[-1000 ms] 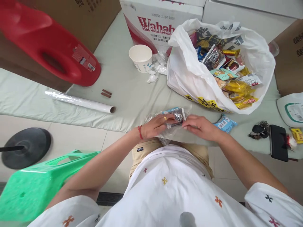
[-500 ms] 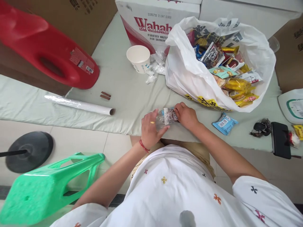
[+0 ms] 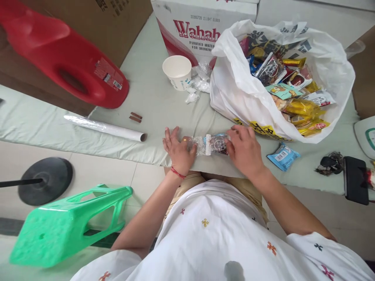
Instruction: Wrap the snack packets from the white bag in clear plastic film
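Note:
Near the table's front edge lies a clear plastic snack packet [image 3: 216,144] with a white strip across it and dark printing on its right part. My left hand [image 3: 180,153] has its thumb and index finger on the crinkled left end, the other fingers spread. The right end is between the thumb and fingers of my right hand [image 3: 246,150], which covers part of it. A blue snack packet [image 3: 283,157] lies to the right of that hand. Behind it, a white plastic bag [image 3: 234,89] holds many wrapped snacks [image 3: 293,91].
A paper cup [image 3: 177,74] and crumpled clear plastic [image 3: 201,82] stand before a water carton [image 3: 193,33]. Leftward are a red jug [image 3: 114,91], a white roll [image 3: 108,128] and two brown strips [image 3: 135,117]. Keys [image 3: 331,163] and a phone [image 3: 356,179] lie right; a green stool [image 3: 52,230] is below.
My left hand has shifted left along the packet and spread its outer fingers. My right hand has turned, now with thumb and fingers at the right end. The view has shifted slightly.

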`<action>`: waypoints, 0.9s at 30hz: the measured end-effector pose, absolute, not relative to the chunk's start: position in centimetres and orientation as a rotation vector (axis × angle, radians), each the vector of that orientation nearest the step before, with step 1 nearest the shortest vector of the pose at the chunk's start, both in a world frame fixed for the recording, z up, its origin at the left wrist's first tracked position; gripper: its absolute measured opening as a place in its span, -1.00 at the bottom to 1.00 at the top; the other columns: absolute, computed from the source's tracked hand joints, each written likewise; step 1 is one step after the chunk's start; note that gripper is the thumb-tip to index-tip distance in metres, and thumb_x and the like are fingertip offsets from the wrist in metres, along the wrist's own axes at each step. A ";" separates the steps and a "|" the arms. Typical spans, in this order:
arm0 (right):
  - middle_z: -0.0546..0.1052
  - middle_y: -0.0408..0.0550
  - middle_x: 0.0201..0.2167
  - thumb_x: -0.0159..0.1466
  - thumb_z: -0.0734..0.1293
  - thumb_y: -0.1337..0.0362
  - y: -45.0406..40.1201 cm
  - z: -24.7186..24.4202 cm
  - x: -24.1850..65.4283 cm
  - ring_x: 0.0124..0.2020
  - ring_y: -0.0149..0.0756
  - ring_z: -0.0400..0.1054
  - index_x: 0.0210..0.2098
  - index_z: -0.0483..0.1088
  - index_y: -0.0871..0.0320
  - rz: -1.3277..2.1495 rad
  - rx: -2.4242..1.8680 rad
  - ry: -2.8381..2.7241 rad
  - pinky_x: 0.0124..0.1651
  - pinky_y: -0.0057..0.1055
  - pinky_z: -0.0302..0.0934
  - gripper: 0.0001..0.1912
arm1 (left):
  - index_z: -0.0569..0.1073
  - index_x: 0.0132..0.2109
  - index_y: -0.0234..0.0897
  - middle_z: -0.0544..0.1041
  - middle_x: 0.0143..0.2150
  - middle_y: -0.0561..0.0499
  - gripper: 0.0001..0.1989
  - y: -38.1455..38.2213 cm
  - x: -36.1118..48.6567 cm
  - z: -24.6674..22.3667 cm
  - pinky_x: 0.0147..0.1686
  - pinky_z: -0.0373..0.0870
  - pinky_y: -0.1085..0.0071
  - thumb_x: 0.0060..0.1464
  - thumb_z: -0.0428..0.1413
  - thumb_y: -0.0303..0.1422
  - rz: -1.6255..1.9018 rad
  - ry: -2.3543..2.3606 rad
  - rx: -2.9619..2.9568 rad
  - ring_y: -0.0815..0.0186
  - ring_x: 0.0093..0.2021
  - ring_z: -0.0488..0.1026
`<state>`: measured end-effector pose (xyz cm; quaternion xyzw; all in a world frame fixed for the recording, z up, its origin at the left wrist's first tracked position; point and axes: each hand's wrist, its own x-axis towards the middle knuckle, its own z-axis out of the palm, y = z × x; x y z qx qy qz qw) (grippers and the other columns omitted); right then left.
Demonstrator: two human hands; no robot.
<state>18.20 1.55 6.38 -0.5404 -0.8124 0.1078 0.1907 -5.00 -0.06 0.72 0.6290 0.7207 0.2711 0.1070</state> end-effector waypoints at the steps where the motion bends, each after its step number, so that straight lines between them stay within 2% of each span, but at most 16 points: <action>1: 0.49 0.19 0.18 0.50 0.20 0.25 0.7 6.5 17.9 0.16 0.07 0.25 0.18 0.49 0.15 0.269 -1.448 -2.332 0.18 -0.04 0.23 -0.64 | 0.50 -0.20 -0.20 0.31 0.39 -0.24 -0.88 0.0 -5.1 1.0 0.41 -0.04 -0.38 0.15 0.22 -0.28 0.822 2.112 1.841 -0.26 0.56 -0.09; 3: 0.53 0.10 0.17 0.49 0.21 0.31 -0.7 5.7 17.3 0.14 0.02 0.26 0.17 0.51 0.08 0.296 -1.350 -2.457 0.18 -0.06 0.22 -0.65 | 0.47 -0.27 -0.20 0.43 0.23 -0.22 -0.90 0.2 -5.4 2.0 0.34 0.18 -0.26 0.13 0.21 -0.29 0.810 2.117 1.799 -0.22 0.44 0.17; 5: 0.53 0.06 0.20 0.47 0.22 0.36 -1.7 4.0 16.9 0.10 0.00 0.28 0.17 0.52 0.05 0.326 -1.366 -2.532 0.12 -0.07 0.23 -0.63 | 0.45 -0.30 -0.19 0.54 -0.04 -0.16 -0.89 0.4 -5.4 3.6 0.14 0.41 -0.07 0.13 0.18 -0.27 0.697 2.102 1.743 -0.08 0.14 0.48; 6: 0.50 0.05 0.25 0.46 0.23 0.38 -2.0 3.1 16.8 0.11 0.00 0.28 0.20 0.51 0.04 0.328 -1.394 -2.539 0.11 -0.06 0.23 -0.60 | 0.44 -0.31 -0.19 0.55 -0.19 -0.10 -0.87 0.6 -5.2 4.5 0.02 0.46 0.03 0.12 0.18 -0.25 0.638 2.074 1.713 0.01 -0.04 0.54; 8: 0.44 0.04 0.33 0.45 0.22 0.40 -2.4 1.7 16.8 0.16 0.01 0.27 0.27 0.46 0.03 0.330 -1.414 -2.520 0.11 -0.04 0.23 -0.55 | 0.44 -0.31 -0.18 0.50 -0.39 0.01 -0.82 1.1 -4.1 5.9 -0.18 0.46 0.20 0.12 0.20 -0.19 0.601 1.954 1.643 0.16 -0.30 0.52; 10: 0.43 0.06 0.35 0.45 0.23 0.41 -2.7 1.1 17.0 0.21 0.03 0.25 0.28 0.46 0.05 0.365 -1.399 -2.460 0.17 -0.01 0.23 -0.53 | 0.46 -0.27 -0.19 0.51 -0.44 0.05 -0.77 1.8 -2.2 6.3 -0.28 0.43 0.30 0.16 0.17 -0.13 0.658 1.761 1.546 0.25 -0.39 0.48; 12: 0.47 0.09 0.30 0.43 0.25 0.42 -2.8 1.4 17.7 0.22 0.03 0.27 0.22 0.51 0.07 0.477 -1.328 -2.369 0.23 0.00 0.25 -0.57 | 0.49 -0.25 -0.21 0.56 -0.42 0.03 -0.74 2.5 -0.1 5.6 -0.32 0.43 0.33 0.25 0.06 -0.14 0.670 1.571 1.463 0.27 -0.40 0.48; 15: 0.60 0.09 0.08 0.44 0.22 0.38 -2.5 2.5 20.0 0.09 -0.07 0.40 0.07 0.58 0.06 0.675 -1.276 -2.078 0.18 -0.09 0.33 -0.65 | 0.54 -0.27 -0.23 0.61 -0.35 -0.02 -0.70 2.9 2.0 3.8 -0.20 0.47 0.30 0.30 -0.06 -0.30 0.631 1.508 1.561 0.24 -0.29 0.54; 18: 0.61 0.11 -0.06 0.48 0.22 0.17 -0.9 2.6 22.5 -0.07 -0.08 0.45 0.07 0.53 0.10 0.571 -1.545 -1.719 0.03 -0.11 0.37 -0.68 | 0.59 -0.09 -0.24 0.65 -0.10 -0.08 -0.67 2.4 2.3 2.6 -0.02 0.46 0.26 0.26 -0.08 -0.43 0.618 1.507 1.795 0.19 -0.08 0.57; 20: 0.59 0.16 -0.09 0.42 0.30 0.01 0.7 2.0 23.3 -0.10 -0.02 0.41 0.11 0.50 0.15 0.481 -1.710 -1.668 0.00 -0.09 0.35 -0.57 | 0.58 0.01 -0.25 0.63 0.02 -0.12 -0.66 2.0 2.1 2.5 0.00 0.46 0.23 0.25 -0.06 -0.45 0.570 1.522 1.906 0.15 -0.03 0.56; 22: 0.58 0.13 -0.20 0.34 0.36 -0.02 2.2 1.1 23.4 -0.15 -0.04 0.38 0.04 0.53 0.16 0.529 -1.762 -1.775 -0.01 -0.12 0.32 -0.56 | 0.57 0.05 -0.24 0.62 -0.01 -0.13 -0.68 1.8 2.0 2.6 -0.06 0.46 0.22 0.28 -0.02 -0.41 0.510 1.553 1.954 0.13 -0.08 0.56; 25: 0.49 -0.04 -0.40 0.30 0.37 0.08 3.6 0.5 23.3 -0.30 -0.20 0.32 -0.24 0.55 0.13 0.747 -1.701 -1.840 -0.12 -0.26 0.29 -0.75 | 0.56 0.07 -0.20 0.60 -0.11 -0.09 -0.71 1.8 2.1 2.8 -0.17 0.45 0.25 0.29 0.06 -0.34 0.448 1.570 1.989 0.15 -0.17 0.55; 27: 0.46 -0.09 -0.41 0.28 0.35 0.11 3.8 0.7 23.5 -0.35 -0.27 0.31 -0.32 0.51 0.12 0.840 -1.645 -1.737 -0.21 -0.33 0.27 -0.78 | 0.56 0.09 -0.18 0.59 -0.11 -0.08 -0.71 1.8 2.2 2.9 -0.20 0.44 0.26 0.27 0.09 -0.34 0.430 1.579 2.011 0.16 -0.17 0.54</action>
